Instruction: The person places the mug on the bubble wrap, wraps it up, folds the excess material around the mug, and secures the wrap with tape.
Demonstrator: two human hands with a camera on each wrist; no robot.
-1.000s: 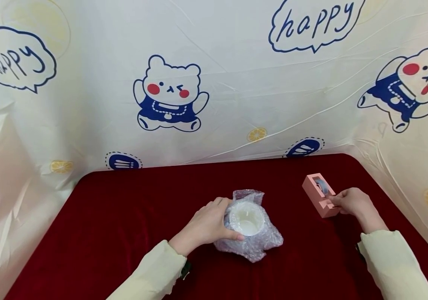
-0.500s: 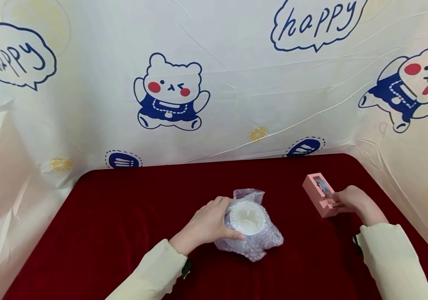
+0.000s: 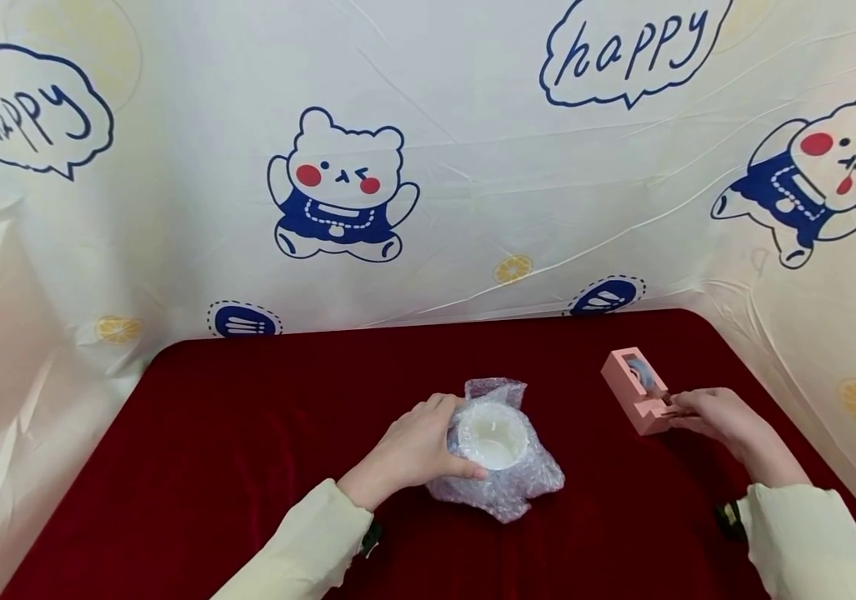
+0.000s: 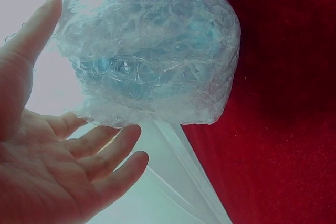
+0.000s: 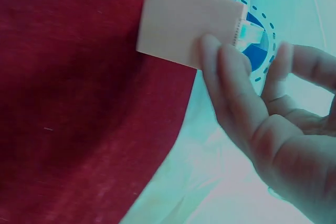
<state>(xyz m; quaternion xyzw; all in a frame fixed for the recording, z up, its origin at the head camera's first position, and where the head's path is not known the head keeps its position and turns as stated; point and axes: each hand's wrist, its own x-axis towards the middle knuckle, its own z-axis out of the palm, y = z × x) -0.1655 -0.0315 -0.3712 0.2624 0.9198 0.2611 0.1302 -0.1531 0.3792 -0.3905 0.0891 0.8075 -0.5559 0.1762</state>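
A white round open container [image 3: 493,437] sits in bubble wrap [image 3: 506,492] on the red cloth. My left hand [image 3: 416,446] holds its left side, thumb at the front and fingers behind. In the left wrist view the hand [image 4: 58,150] has its thumb and fingers spread around the wrapped side [image 4: 152,51]. A pink tape dispenser [image 3: 628,396] with a bluish tape roll [image 3: 639,372] stands to the right. My right hand [image 3: 720,421] is at its cutter end. In the right wrist view, fingertips [image 5: 210,51] touch the dispenser's face [image 5: 181,24]; whether they pinch the tape's end is unclear.
The dark red cloth [image 3: 285,467] covers the table. A white curtain [image 3: 458,183] with printed bears and lemon slices hangs behind and at both sides, close to the table's edges.
My right hand has shifted slightly down and to the right at the wrist, its fingertips still by the dispenser's cutter end. The left hand and the wrapped container stay in place.
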